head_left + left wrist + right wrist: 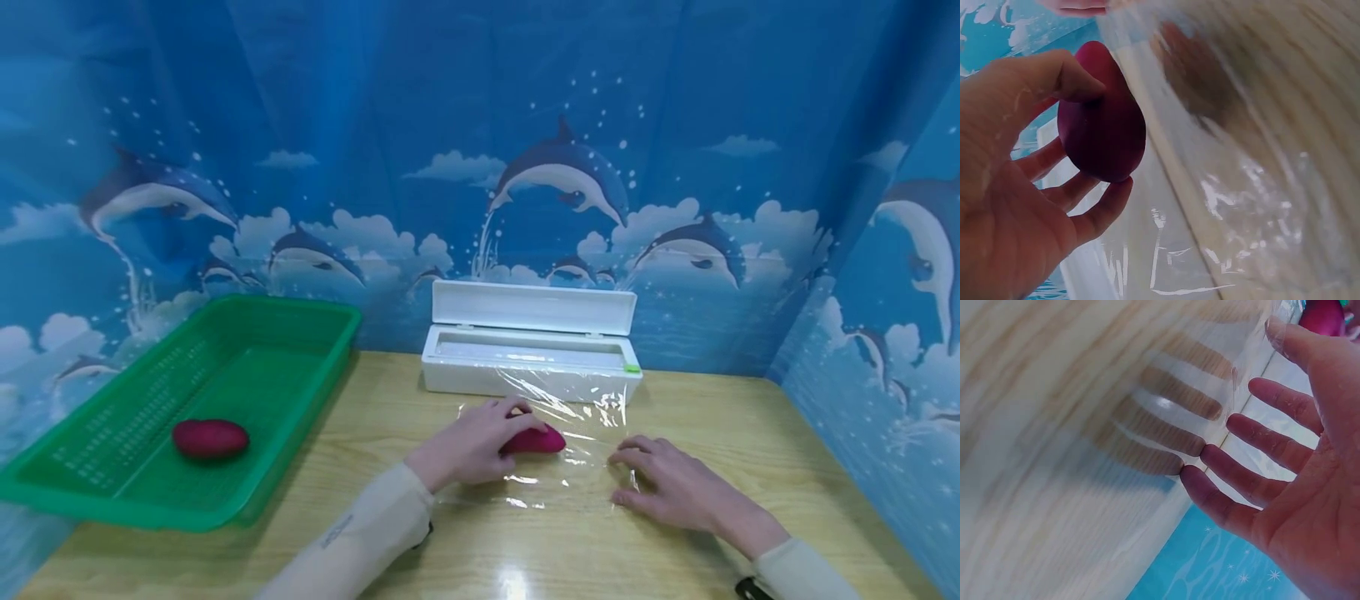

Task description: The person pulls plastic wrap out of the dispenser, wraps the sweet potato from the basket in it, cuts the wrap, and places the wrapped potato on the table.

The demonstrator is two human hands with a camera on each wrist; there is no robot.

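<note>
My left hand (480, 442) grips a purple-red sweet potato (538, 440), fingers and thumb curled around it. In the left wrist view the sweet potato (1107, 122) looks smooth and tapers at one end. Beneath it, a sheet of clear cling film (558, 483) stretches over the table from the front of a white dispenser box (525, 379) whose lid stands up. My right hand (667, 483) is at the film's right side, fingers spread and relaxed. Its fingertips (1194, 475) meet the film and table surface in the right wrist view.
On the left stands a green plastic basket (300, 400) with another purple-red sweet potato (210, 438) inside. The light wooden table (720, 417) meets a blue dolphin-printed backdrop (420, 167) behind and at the right.
</note>
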